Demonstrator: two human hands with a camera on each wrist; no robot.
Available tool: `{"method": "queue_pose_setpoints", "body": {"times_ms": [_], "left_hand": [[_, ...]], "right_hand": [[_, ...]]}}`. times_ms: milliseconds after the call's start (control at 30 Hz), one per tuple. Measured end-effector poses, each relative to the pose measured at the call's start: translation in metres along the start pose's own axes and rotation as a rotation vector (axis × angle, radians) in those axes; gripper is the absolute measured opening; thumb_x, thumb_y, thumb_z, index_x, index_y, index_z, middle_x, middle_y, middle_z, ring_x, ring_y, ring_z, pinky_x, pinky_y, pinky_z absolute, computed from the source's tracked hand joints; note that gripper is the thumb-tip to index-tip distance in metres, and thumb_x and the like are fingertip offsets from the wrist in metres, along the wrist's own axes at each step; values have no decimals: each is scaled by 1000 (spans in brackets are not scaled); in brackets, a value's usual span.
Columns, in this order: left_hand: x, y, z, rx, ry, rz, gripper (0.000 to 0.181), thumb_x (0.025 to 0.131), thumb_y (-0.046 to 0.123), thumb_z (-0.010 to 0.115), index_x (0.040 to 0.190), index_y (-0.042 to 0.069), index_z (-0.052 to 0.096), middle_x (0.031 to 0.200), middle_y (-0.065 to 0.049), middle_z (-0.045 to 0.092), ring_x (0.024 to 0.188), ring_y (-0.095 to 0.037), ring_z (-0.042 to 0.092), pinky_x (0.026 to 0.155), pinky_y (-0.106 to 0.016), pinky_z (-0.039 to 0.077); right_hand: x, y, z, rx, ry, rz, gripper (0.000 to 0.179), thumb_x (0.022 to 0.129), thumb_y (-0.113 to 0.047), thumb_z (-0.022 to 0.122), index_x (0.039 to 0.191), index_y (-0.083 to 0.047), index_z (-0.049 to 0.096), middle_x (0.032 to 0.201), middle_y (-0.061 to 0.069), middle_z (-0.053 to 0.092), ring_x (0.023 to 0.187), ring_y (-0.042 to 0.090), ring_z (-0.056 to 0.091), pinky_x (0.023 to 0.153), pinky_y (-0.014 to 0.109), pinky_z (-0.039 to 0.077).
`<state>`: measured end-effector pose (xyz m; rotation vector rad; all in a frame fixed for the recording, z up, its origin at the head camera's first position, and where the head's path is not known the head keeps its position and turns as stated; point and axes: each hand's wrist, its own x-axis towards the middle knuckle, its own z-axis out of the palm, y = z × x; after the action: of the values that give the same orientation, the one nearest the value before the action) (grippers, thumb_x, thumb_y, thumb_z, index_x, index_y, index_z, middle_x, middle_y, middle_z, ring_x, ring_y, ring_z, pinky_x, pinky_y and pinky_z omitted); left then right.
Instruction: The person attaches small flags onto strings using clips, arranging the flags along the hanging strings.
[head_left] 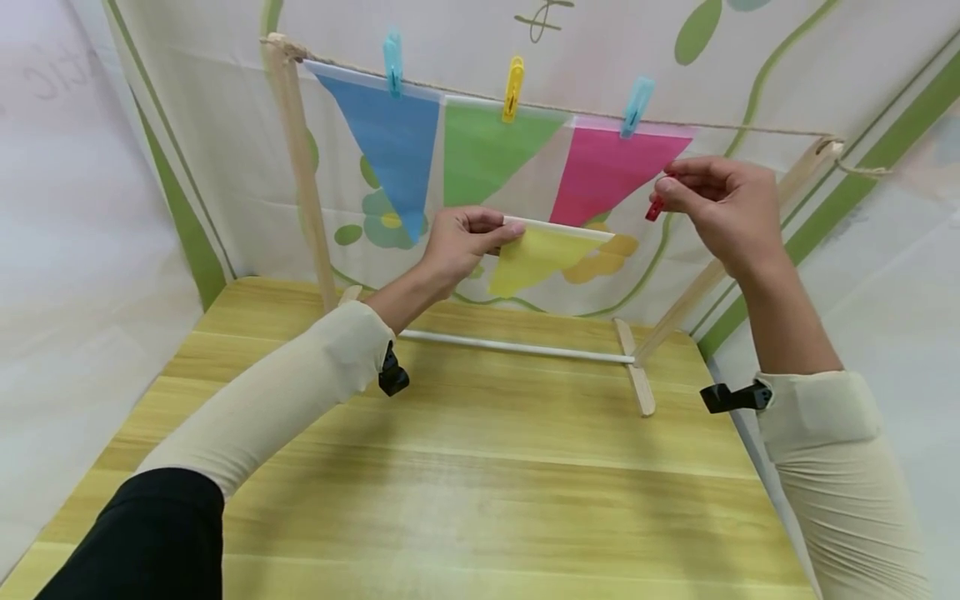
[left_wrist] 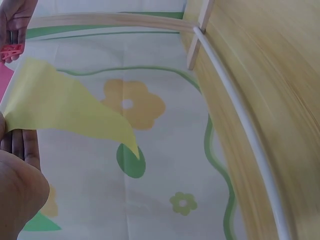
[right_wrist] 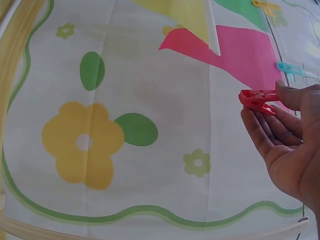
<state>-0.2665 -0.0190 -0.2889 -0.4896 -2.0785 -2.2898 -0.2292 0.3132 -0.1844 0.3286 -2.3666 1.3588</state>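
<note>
My left hand pinches a yellow triangular pennant by the left end of its white top edge. The pennant hangs in front of the line, below the green pennant and the pink pennant. Between thumb and fingers my right hand holds a red clothespin, just right of the pink pennant. A twine line runs above both hands. On it a blue pennant and the pink one hang from light-blue clothespins, the green one from a yellow clothespin.
Wooden posts hold the twine at either side, the left post and the right post. A white rod joins their feet low over the wooden table. Behind hangs a printed cloth with flowers and leaves.
</note>
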Motion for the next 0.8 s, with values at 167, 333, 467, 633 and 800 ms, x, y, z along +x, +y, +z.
{"method": "queue_pose_setpoints", "body": {"times_ms": [167, 333, 467, 633, 800], "left_hand": [[1, 0, 6, 1, -15, -9, 25, 102, 14, 87, 121, -2, 84, 100, 0, 86, 86, -10, 79, 88, -31, 69], [3, 4, 9, 12, -18, -7, 26, 102, 16, 87, 122, -1, 84, 105, -5, 87, 85, -10, 79, 88, -32, 69], [5, 9, 12, 11, -29, 2, 26, 102, 16, 88, 121, -1, 85, 105, -5, 87, 86, -11, 79, 89, -33, 69], [7, 13, 17, 2, -37, 12, 24, 102, 15, 88, 119, -2, 85, 101, -1, 86, 87, -10, 78, 87, -31, 69], [8, 16, 25, -9, -44, 14, 25, 101, 13, 88, 120, -3, 84, 98, 2, 83, 87, -9, 77, 87, -30, 68]], "right_hand": [[-1, -1, 0, 25, 13, -1, 24, 102, -16, 86, 123, -4, 85, 91, -17, 84, 85, 0, 81, 83, 10, 62], [1, -3, -2, 165, 14, -20, 25, 99, -10, 88, 120, 3, 84, 90, -7, 86, 81, 6, 83, 84, 12, 64], [0, -4, -5, 192, 11, -27, 23, 98, -9, 89, 119, 1, 85, 91, -6, 86, 81, 6, 83, 84, 11, 64], [-1, -5, -8, 137, 13, -37, 21, 99, -9, 88, 119, -3, 86, 93, -9, 86, 84, 4, 82, 84, 11, 63], [1, -7, -10, 157, 20, -67, 20, 99, -8, 88, 118, 0, 85, 91, -8, 86, 82, 5, 82, 84, 11, 64]]}}
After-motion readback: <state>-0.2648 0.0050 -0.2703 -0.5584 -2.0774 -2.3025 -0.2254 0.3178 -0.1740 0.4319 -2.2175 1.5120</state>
